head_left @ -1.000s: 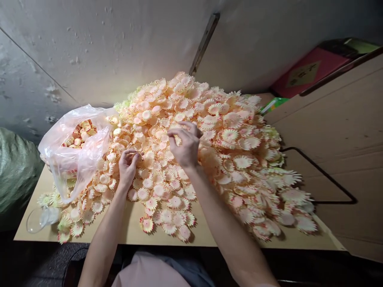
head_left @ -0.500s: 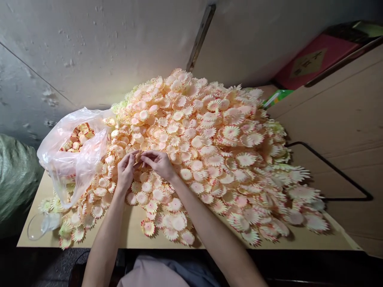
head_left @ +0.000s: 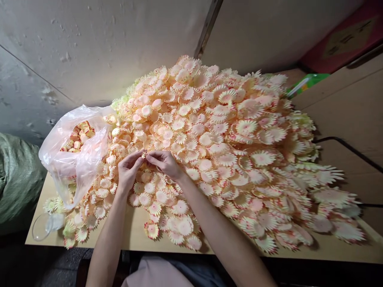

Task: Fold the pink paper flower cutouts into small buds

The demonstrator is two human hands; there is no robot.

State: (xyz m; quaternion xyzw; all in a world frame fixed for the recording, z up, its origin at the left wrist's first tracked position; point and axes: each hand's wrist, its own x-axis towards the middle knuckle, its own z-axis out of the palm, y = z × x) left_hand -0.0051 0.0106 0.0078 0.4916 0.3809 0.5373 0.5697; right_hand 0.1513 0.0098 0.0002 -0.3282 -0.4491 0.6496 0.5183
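My left hand (head_left: 129,169) and my right hand (head_left: 165,163) meet over the near left part of a large heap of artificial flower petals (head_left: 218,127). Between their fingertips is one small petal piece (head_left: 144,154), pale with a toothed edge; both hands pinch it. The fingers partly cover it, so its full shape is hidden. The heaped pieces are round, cream to pink, with fringed rims tinted red. Left of my hands stands a translucent plastic bag (head_left: 86,163), open at the top, with small curled-up petal pieces (head_left: 78,137) in it.
The heap covers most of the wooden table (head_left: 136,235). A clear round dish (head_left: 42,228) lies at its front left corner. A green sack (head_left: 19,183) stands on the left. Cardboard (head_left: 344,115), a black bar (head_left: 353,148) and a green packet (head_left: 311,82) are on the right.
The view has shifted, so the heap sits farther right in the picture. Both hands stay together over the heap, and the pinched petal piece now shows its toothed edge more clearly.
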